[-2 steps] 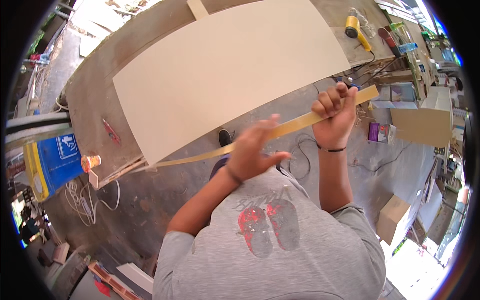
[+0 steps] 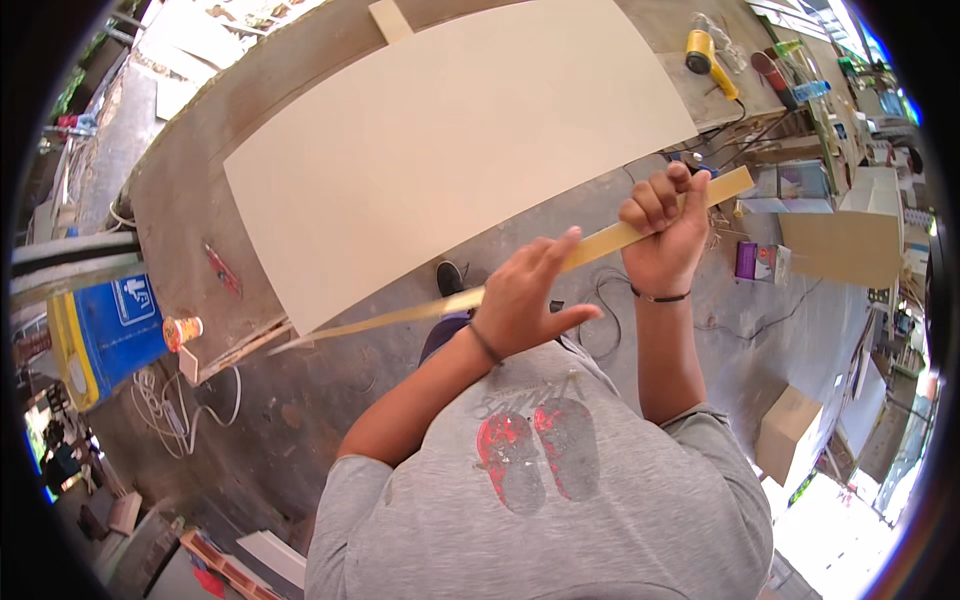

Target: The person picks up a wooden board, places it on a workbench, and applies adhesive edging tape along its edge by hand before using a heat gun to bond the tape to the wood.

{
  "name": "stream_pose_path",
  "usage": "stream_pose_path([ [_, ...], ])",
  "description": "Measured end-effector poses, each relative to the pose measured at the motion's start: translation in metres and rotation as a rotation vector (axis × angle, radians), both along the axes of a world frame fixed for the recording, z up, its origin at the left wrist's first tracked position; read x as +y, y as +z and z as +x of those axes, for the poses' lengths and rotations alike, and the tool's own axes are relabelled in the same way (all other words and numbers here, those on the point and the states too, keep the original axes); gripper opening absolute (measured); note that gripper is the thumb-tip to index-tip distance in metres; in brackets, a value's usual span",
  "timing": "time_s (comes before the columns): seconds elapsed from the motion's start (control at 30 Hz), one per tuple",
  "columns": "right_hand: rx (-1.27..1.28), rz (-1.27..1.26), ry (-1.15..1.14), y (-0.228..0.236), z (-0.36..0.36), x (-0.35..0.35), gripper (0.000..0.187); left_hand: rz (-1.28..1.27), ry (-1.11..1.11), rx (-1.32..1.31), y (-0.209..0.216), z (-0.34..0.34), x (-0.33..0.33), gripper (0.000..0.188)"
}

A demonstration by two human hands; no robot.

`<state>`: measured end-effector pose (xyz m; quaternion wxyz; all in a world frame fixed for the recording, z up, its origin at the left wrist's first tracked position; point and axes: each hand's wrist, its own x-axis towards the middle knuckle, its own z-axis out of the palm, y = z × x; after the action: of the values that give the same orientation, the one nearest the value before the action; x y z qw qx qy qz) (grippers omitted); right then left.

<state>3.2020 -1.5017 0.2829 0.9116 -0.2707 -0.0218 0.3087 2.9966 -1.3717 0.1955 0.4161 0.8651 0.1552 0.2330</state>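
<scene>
A long, thin, flexible yellowish strip (image 2: 603,243) crosses in front of my body, between me and the work table. Near its right end, my right hand (image 2: 662,232) is closed around it, and a short piece sticks out past the thumb. My left hand (image 2: 518,298) lies across the strip farther left, fingers stretched out flat and thumb spread away. From there the strip runs down to the left, blurred, toward the table's near corner. Beyond my hands a large cream-coloured board (image 2: 450,140) lies flat on the table.
A yellow heat gun (image 2: 712,65) with a cord rests at the table's far right. On its left side are a red-handled tool (image 2: 222,270) and an orange-and-white cup (image 2: 182,331). A blue bin (image 2: 115,330) stands at left, white cable (image 2: 180,420) below. A purple box (image 2: 760,262) sits at right.
My left hand has shifted slightly to the right along the strip. The strip's left part has swung, its end now lower and farther left. My right hand keeps its grip almost in place.
</scene>
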Motion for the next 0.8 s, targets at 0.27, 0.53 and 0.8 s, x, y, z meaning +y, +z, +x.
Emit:
stream_pose_path([
  [0.27,-0.053,-0.417,-0.468,-0.040,0.069,-0.071,0.030,0.042,-0.305,0.160,-0.011,0.076,-0.034,0.022],
  [0.53,0.087,-0.401,-0.368,-0.107,0.130,-0.089,0.028,-0.032,-0.354,0.597,-0.034,0.137,-0.042,0.025],
  [0.8,-0.214,-0.672,-0.018,-0.147,0.193,-0.149,0.031,-0.132,-0.366,0.723,-0.046,0.179,-0.059,0.040],
])
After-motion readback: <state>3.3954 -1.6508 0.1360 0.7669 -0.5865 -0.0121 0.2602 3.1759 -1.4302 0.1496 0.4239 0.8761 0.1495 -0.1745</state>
